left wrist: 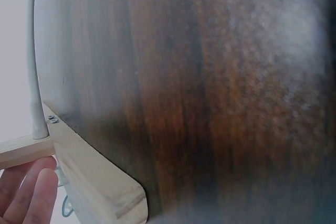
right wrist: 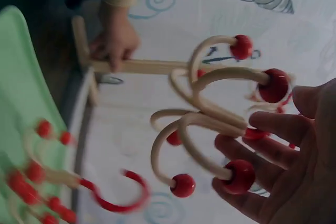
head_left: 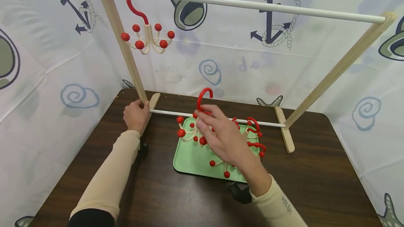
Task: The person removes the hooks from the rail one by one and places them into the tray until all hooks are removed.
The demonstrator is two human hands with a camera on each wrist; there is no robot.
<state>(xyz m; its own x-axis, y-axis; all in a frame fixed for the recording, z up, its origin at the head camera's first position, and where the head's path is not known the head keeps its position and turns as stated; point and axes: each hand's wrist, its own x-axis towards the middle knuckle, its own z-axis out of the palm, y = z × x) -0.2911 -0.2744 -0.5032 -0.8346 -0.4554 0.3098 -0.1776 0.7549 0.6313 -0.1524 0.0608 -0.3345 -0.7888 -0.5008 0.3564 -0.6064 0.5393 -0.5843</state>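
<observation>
Nearest, her right hand (head_left: pixel 225 137) pinches a red-beaded hook hanger (head_left: pixel 197 122) with loosely curled fingers above the green tray (head_left: pixel 192 160), mid-table (head_left: pixel 315 185). Farther back, the left hand (head_left: pixel 136 116) grips the wooden rack's post (head_left: pixel 126 50) at the table's rear-left corner.

Only one piece of lettering appears. In the head view, small dark print runs along the cream sleeve (head_left: pixel 285 207) of the person's right forearm, near the cuff; the characters are too small and slanted to be read with certainty. The backdrop curtain (head_left: pixel 240 55) carries printed pictures only (anchors, shells, spirals, starfish), with no words or numbers. Both wrist views show no lettering.
</observation>
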